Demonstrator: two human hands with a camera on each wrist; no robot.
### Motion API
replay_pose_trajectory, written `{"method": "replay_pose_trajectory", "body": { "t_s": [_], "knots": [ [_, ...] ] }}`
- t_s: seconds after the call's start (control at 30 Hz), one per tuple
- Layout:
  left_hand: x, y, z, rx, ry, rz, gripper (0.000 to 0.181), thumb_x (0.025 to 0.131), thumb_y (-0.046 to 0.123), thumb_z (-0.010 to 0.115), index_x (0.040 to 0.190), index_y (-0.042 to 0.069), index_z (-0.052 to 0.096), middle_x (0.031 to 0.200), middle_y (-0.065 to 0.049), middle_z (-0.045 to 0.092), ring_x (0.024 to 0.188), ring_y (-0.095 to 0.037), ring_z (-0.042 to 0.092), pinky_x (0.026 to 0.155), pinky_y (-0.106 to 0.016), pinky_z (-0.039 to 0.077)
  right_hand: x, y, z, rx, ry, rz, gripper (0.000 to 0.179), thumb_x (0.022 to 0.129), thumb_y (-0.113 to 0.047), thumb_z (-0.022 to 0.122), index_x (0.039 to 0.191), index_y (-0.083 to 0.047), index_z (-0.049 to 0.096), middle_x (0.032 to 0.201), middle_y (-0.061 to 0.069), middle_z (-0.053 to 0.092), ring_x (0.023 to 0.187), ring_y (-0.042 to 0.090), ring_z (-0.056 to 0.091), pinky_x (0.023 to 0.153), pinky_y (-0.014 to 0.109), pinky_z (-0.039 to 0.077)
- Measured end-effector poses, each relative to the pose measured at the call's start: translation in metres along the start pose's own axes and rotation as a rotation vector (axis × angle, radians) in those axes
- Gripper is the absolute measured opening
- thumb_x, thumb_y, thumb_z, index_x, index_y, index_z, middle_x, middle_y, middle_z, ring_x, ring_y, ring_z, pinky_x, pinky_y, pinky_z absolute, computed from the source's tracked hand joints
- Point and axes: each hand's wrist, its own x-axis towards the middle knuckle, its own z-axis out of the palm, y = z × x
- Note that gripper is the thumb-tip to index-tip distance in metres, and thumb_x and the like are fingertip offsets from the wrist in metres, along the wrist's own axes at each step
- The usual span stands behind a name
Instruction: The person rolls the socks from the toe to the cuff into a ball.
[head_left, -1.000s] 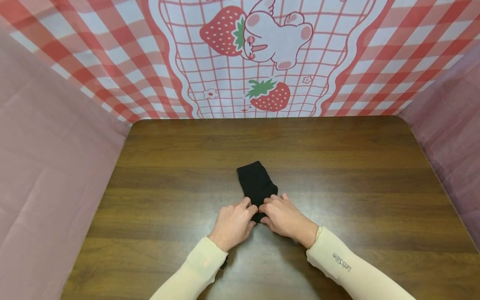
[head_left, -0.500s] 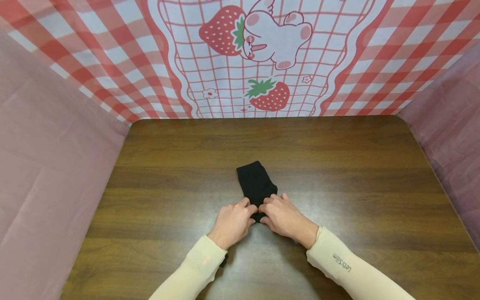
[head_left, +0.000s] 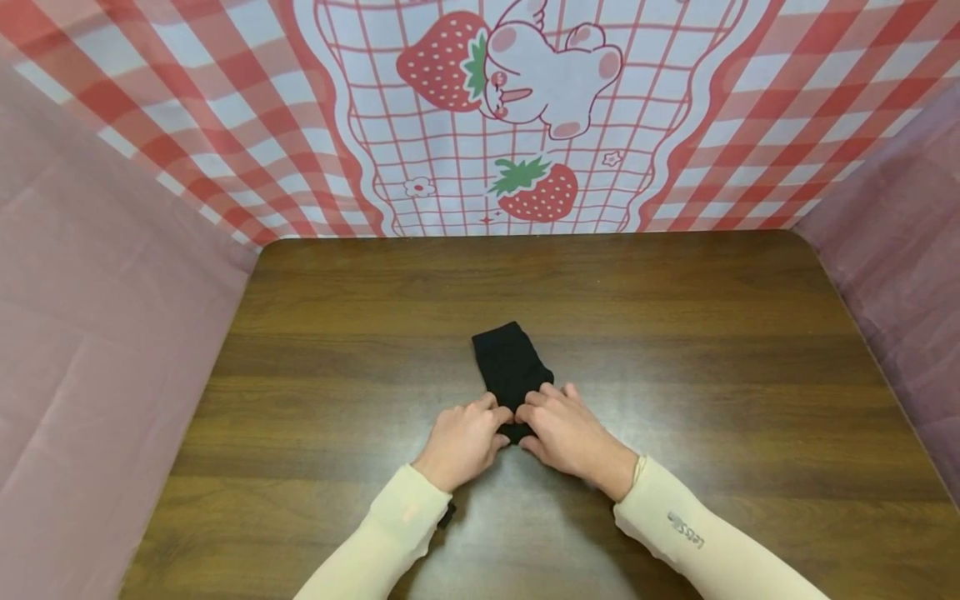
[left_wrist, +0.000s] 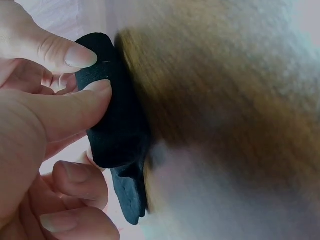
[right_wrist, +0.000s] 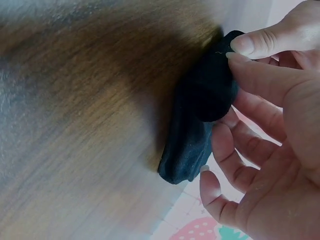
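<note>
Head view shows almost no change over 1 second: the left hand (head_left: 461, 437) and right hand (head_left: 572, 436) keep pinching the near end of a black sock (head_left: 512, 358) on the wooden table (head_left: 660, 325), so the handling seems paused. That end curls over at both thumbs. Fingers hide part of it; a strawberry-print cloth (head_left: 450, 154) hangs beyond the table.

Beneath the left hand (head_left: 459, 437) and the right hand (head_left: 566, 435) spreads a brown wood-grain table (head_left: 360, 308), its far corners rounded. Beyond them hangs a red-and-white checked cloth (head_left: 247, 125), printed with strawberries (head_left: 538, 192) and a white cartoon animal (head_left: 558, 79) turned sideways. Creased pink fabric (head_left: 112, 317) stands well to their left, mauve-pink fabric (head_left: 900, 267) well to their right. Pale light glares on the wood around and just below the hands.
</note>
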Motion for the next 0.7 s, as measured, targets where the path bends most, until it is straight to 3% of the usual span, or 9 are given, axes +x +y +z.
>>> {"method": "replay_pose_trajectory", "body": {
  "t_s": [0.7],
  "knots": [
    [0.0027,-0.0027,-0.0027,-0.07,-0.059,-0.025,0.017,0.088,0.026,0.076,0.102,0.018,0.072,0.09,0.001,0.058,0.067,-0.018,0.062,0.051,-0.032,0.048,-0.0025,-0.0002,0.0048,-0.042,0.11,-0.043,0.019,0.075,-0.019,0.086,0.084,-0.013,0.071,0.083,-0.002,0.06,0.079,0.02,0.051,0.068,0.037,0.031]
  ]
}}
